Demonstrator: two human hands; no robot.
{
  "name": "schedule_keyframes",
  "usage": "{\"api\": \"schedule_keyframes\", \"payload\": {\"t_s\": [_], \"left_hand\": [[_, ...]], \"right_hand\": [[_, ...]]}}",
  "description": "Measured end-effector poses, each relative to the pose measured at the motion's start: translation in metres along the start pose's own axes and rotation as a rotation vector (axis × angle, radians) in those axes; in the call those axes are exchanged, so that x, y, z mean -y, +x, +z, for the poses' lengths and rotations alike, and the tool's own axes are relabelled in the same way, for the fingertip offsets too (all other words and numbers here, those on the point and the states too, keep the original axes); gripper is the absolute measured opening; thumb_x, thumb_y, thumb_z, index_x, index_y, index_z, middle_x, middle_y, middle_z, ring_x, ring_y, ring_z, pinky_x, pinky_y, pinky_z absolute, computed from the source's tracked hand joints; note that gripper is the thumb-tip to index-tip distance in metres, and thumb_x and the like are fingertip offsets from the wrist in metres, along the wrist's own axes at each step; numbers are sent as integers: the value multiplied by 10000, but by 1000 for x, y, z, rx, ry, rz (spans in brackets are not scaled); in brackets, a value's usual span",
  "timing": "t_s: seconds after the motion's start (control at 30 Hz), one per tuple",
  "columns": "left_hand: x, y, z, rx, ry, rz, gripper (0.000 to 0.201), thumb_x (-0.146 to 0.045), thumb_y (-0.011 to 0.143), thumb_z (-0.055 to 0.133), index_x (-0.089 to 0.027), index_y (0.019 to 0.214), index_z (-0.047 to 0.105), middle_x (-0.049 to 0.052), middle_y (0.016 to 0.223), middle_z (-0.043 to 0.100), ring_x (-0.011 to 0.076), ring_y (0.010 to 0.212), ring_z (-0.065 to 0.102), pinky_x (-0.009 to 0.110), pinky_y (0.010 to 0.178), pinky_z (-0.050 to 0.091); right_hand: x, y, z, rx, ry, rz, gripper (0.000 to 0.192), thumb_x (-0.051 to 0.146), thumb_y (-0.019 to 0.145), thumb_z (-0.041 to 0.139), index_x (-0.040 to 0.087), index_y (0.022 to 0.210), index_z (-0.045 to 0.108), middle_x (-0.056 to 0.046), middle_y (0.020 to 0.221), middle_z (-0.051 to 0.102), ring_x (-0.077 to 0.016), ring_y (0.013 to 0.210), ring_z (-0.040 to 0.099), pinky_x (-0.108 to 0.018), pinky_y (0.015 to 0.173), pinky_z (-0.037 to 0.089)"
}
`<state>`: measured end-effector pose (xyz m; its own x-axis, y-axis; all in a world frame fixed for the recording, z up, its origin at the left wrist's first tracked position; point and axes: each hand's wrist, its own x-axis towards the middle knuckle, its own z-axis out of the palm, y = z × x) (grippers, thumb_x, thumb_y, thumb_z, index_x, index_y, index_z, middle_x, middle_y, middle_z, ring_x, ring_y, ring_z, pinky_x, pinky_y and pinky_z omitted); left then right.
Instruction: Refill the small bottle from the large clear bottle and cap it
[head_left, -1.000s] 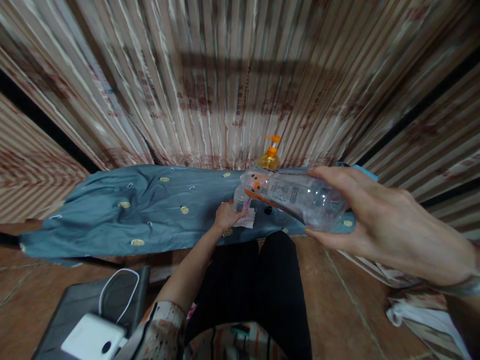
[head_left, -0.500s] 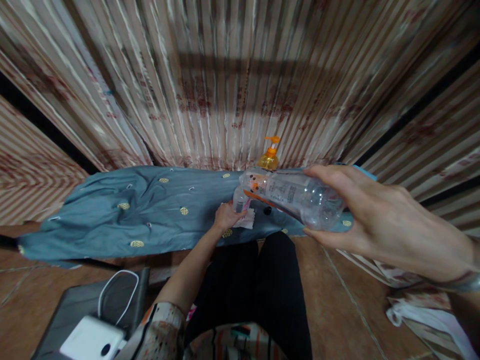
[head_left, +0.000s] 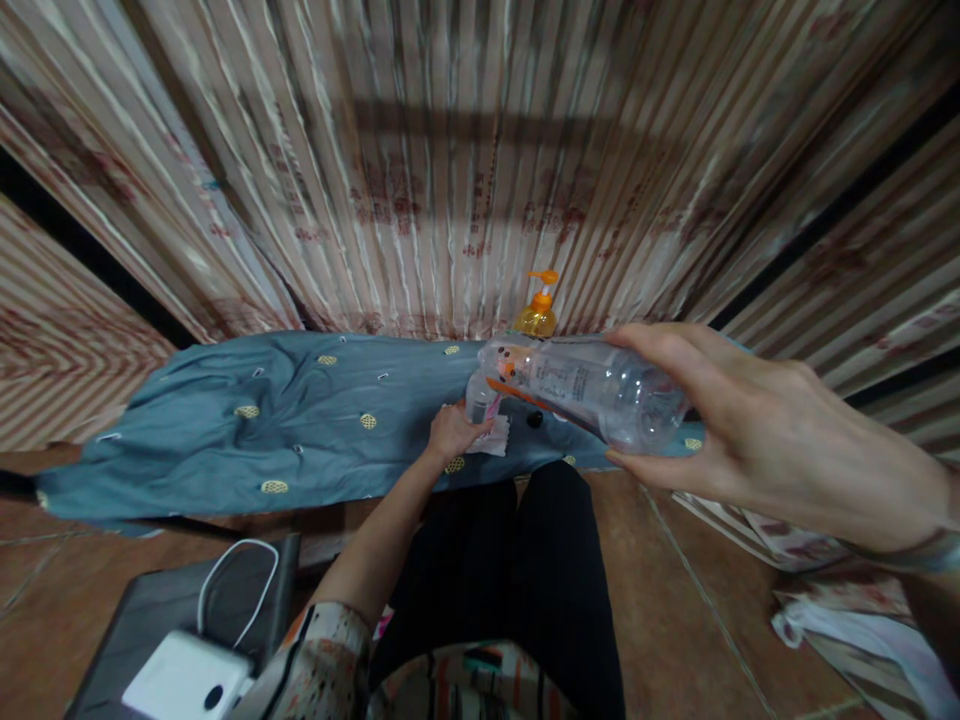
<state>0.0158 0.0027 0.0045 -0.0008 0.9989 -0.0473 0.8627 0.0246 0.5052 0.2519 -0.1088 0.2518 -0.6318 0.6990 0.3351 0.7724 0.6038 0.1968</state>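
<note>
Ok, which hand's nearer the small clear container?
Left. The left hand is on the small clear container, holding it; the right hand is off to its right, nearer the camera, around the base end of the large tilted bottle.

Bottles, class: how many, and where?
3: large clear bottle in the right hand, small bottle in the left hand, pump bottle behind them. Others may be hidden.

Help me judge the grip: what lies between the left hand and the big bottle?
The head view shows a small clear container, held in the left hand, near the big bottle.
</note>
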Motion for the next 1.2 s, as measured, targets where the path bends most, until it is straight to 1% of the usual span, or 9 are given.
{"api": "schedule_keyframes", "payload": {"t_s": [0.13,0.37,0.53,0.67,0.8,0.97,1.2], "left_hand": [[-1,1,-1,6,4,-40,523,-595,752,630,-198,1092,667,100,1044,735,254,1025,670,281,813,506],[0,0,-1,-2,2,22,518,-570,792,604,-149,1087,666,142,1052,726,288,1015,666,304,804,496],[3,2,1,3,7,7,550,-609,763,603,-174,1094,672,132,1052,730,279,1017,674,291,795,507],[4,3,3,-3,14,10,558,-625,757,592,-202,1114,664,115,1070,729,269,1030,673,289,805,509],[4,3,4,-7,21,-6,582,-634,746,602,-197,1127,661,120,1073,729,275,1030,674,288,804,509],[2,2,2,-7,14,3,560,-627,755,594,-189,1093,676,119,1046,736,276,1016,681,290,791,519],[2,3,4,-12,-4,-12,561,-621,737,616,-181,1079,678,123,1017,742,273,976,692,293,767,525]], "right_hand": [[0,0,1,9,9,1,665,577,855,475,195,1389,372,-103,1200,582,-246,900,686,-399,788,600],[-2,2,1,13,12,-17,673,551,846,506,185,1393,363,-108,1210,574,-245,875,684,-410,785,595],[-4,4,0,7,24,-20,674,536,832,537,213,1394,353,-89,1215,571,-219,805,683,-397,765,598],[-4,6,-1,12,19,-33,668,553,847,507,200,1393,357,-93,1211,577,-229,852,687,-398,782,597],[-5,7,-3,13,15,-42,662,537,855,501,188,1399,357,-98,1218,581,-230,863,691,-394,784,600],[-7,8,-6,-17,24,-83,688,524,841,525,161,1402,362,-112,1232,589,-247,997,672,-367,810,600],[-8,8,-6,-7,11,-78,708,551,839,513,159,1409,365,-125,1218,601,-254,944,684,-384,775,608]]}}
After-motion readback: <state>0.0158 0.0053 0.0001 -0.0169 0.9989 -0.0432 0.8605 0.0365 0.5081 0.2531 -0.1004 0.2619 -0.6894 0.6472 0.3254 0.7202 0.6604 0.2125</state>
